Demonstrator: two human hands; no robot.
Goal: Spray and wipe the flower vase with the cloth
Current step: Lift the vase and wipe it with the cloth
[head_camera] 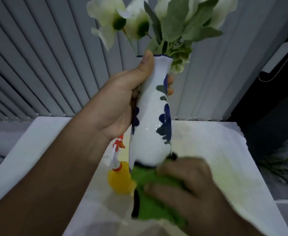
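A white-covered table [208,150] fills the lower frame below pale vertical blinds [37,65], the yellow spray bottle [120,178] standing lower centre behind the left hand [117,106] wrapped round the lifted flower vase [150,120], whose base the blurred right hand [182,183] grips through a green cloth [150,201].

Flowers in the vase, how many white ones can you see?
3: one flower upper left, one beside it, one upper right, cut off; leaves may hide more.
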